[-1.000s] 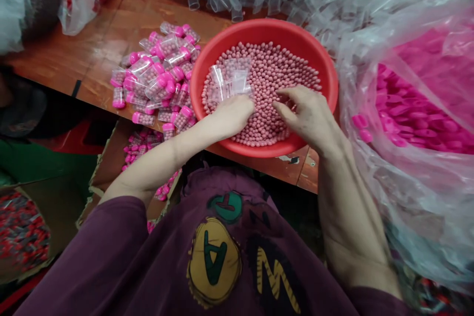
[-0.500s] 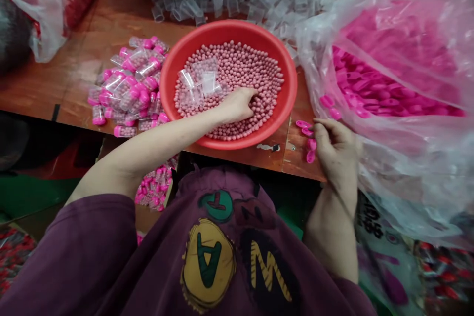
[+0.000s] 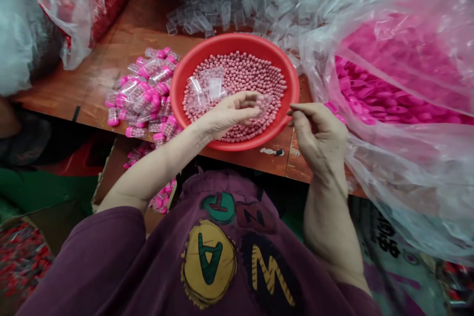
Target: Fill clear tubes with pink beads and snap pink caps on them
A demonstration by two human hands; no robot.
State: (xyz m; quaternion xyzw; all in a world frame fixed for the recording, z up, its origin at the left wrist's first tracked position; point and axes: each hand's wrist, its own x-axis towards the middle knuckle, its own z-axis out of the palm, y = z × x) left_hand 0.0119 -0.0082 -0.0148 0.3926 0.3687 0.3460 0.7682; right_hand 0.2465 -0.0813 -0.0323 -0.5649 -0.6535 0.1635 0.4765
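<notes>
A red bowl (image 3: 292, 90) on the wooden table holds small pink beads (image 3: 255, 71), with a few empty clear tubes (image 3: 207, 88) lying on them. My left hand (image 3: 225, 114) hovers over the bowl, its fingers curled round a clear tube (image 3: 262, 102) that has pink beads in it. My right hand (image 3: 319, 134) is just right of the bowl's rim. Its thumb and forefinger are pinched together and point at the tube; what they hold is hidden.
Filled tubes with pink caps (image 3: 144, 93) are heaped left of the bowl, and more lie in a cardboard box (image 3: 160, 198) below the table edge. A clear bag of pink caps (image 3: 377, 94) fills the right. Empty clear tubes (image 3: 229, 7) are piled behind, with another plastic bag (image 3: 74, 15) at far left.
My left hand came up out of the beads with a tube in it. My right hand went to loose pink caps by the bag, then came back pinched toward the tube.
</notes>
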